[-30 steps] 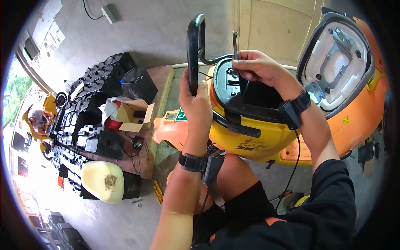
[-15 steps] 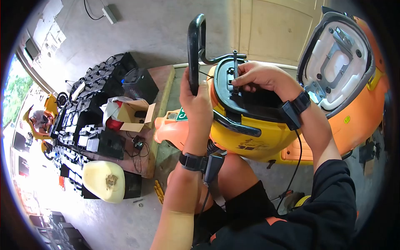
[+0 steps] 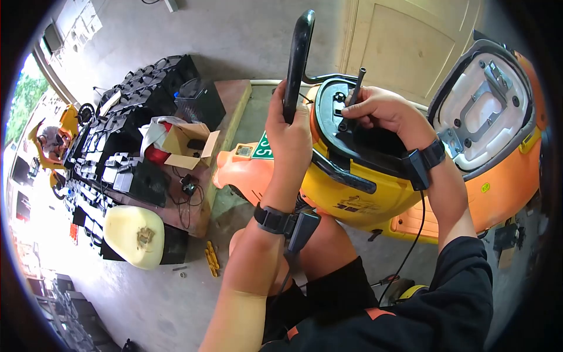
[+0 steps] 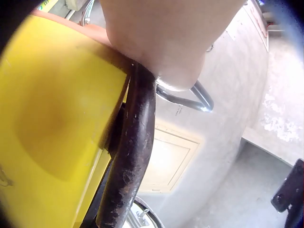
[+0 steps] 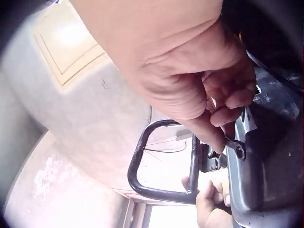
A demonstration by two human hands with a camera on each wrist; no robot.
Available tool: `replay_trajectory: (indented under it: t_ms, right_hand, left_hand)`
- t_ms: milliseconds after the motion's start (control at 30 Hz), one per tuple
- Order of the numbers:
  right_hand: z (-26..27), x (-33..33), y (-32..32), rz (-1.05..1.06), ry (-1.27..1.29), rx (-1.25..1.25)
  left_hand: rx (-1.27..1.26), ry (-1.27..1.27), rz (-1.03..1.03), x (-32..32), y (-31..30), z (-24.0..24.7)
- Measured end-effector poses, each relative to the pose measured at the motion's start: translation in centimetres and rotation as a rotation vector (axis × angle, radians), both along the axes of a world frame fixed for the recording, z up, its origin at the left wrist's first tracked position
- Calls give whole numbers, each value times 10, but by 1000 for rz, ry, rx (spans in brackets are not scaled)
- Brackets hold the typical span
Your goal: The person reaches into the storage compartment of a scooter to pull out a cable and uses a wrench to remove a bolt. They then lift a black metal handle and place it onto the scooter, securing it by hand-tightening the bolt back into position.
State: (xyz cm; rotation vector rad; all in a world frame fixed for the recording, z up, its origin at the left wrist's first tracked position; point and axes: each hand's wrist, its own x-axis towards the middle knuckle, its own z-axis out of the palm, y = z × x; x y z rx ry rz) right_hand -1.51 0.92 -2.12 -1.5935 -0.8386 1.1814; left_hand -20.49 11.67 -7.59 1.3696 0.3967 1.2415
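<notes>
My left hand [image 3: 290, 138] grips a bent black tube bar [image 3: 299, 61] that rises at the front of the yellow and orange scooter [image 3: 363, 202]. In the left wrist view the scuffed bar [image 4: 134, 142] runs down beside a yellow panel. Over the open seat compartment, my right hand [image 3: 390, 114] pinches a dark metal wrench [image 3: 356, 88] between thumb and fingers. The wrench leans, its upper end above the hand and its lower part close over the black rim [image 3: 328, 126]. In the right wrist view a ring-shaped wrench end [image 5: 240, 151] sticks out past the thumb.
The raised seat [image 3: 487, 105] shows its white underside at the right. Black batteries [image 3: 138, 182], an open cardboard box [image 3: 190, 144] and a pale seat cushion [image 3: 134, 237] lie at the left. A yellow tool [image 3: 212, 259] is on the floor, and a door [image 3: 410, 50] stands behind.
The right hand has brought the wrench down toward the compartment rim, and its upper end now leans to the right. The left hand keeps its grip on the bar. The head view has shifted slightly.
</notes>
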Motion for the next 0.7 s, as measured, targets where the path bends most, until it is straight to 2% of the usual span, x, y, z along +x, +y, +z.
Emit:
replay_trajectory:
  t_ms: [133, 200, 333, 400, 700]
  right_hand:
    - [-6, 13, 0, 28, -31, -73]
    - [-7, 14, 0, 27, 40, -116]
    - [-10, 14, 1, 45, 58, -101]
    - [-4, 7, 0, 42, -80, -109]
    - [2, -3, -2, -25, -335, -153]
  left_hand:
    - [-5, -25, 1, 1, 0, 0]
    - [-10, -23, -8, 0, 0, 0]
    - [-6, -7, -9, 1, 2, -2]
    - [-5, -15, -14, 1, 2, -3]
    - [-10, -46, -7, 1, 0, -1]
